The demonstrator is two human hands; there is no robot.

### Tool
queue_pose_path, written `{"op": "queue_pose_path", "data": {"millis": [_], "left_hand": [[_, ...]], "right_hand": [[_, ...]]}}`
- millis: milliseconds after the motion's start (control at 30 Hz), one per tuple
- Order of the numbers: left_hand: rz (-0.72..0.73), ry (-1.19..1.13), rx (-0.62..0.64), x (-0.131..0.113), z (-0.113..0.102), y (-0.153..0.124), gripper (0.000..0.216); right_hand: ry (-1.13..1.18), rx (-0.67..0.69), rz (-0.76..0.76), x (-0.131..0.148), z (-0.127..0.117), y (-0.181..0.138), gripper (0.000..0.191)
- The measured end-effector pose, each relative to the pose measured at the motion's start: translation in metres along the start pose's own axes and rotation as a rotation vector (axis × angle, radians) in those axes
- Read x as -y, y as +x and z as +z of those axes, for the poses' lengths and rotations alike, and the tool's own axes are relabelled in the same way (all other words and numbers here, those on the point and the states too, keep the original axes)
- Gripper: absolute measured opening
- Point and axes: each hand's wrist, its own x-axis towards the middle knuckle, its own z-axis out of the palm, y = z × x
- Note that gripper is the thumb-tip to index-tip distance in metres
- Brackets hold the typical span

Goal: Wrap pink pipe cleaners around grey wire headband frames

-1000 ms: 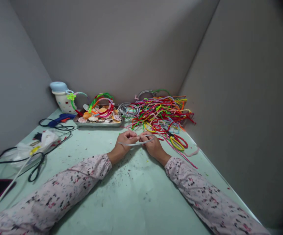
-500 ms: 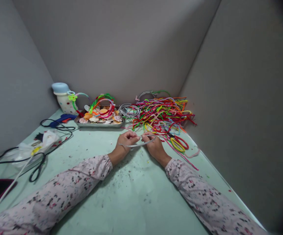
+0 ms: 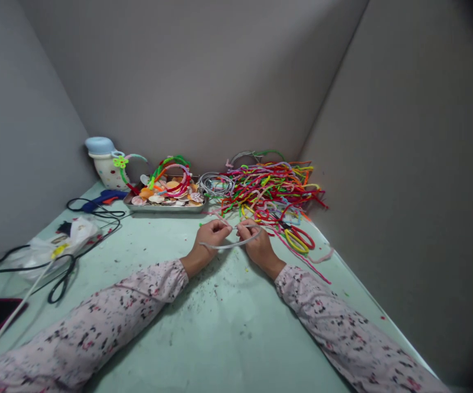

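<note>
My left hand (image 3: 208, 238) and my right hand (image 3: 255, 244) rest close together on the pale green table (image 3: 228, 338), both with fingers curled. Between them they hold a thin curved grey headband (image 3: 231, 244), which arcs from below the left hand across to the right. Each hand also pinches a thin pale strand at the band's upper side, too fine to name. Just beyond the hands lies a big heap of coloured pipe cleaners (image 3: 271, 188).
A metal tray (image 3: 165, 206) of shells and wrapped headbands stands at the back. A white jug (image 3: 105, 164), a blue glue gun (image 3: 101, 199), black cables, black scissors (image 3: 62, 281) and a plastic bag (image 3: 56, 245) lie at the left. Grey walls close in on three sides.
The grey headband has sagged into a deeper curve between my hands, and both hands have shifted slightly. Nothing else has moved.
</note>
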Motion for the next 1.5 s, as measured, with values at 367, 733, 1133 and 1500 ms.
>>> {"op": "queue_pose_path", "data": {"millis": [367, 733, 1133, 1500], "left_hand": [[-0.128, -0.09, -0.007, -0.011, -0.002, -0.003, 0.018], [-0.114, -0.048, 0.004, -0.007, 0.002, -0.002, 0.028], [-0.132, -0.037, -0.02, -0.01, 0.0, -0.001, 0.024], [-0.165, -0.101, 0.014, -0.011, -0.001, -0.002, 0.021]], "right_hand": [[-0.011, 0.019, -0.059, 0.002, 0.0, -0.003, 0.02], [-0.134, -0.026, -0.047, 0.002, -0.001, 0.002, 0.021], [-0.118, 0.026, -0.108, 0.003, 0.0, 0.0, 0.021], [-0.122, 0.035, -0.129, 0.002, -0.001, -0.001, 0.019]]}}
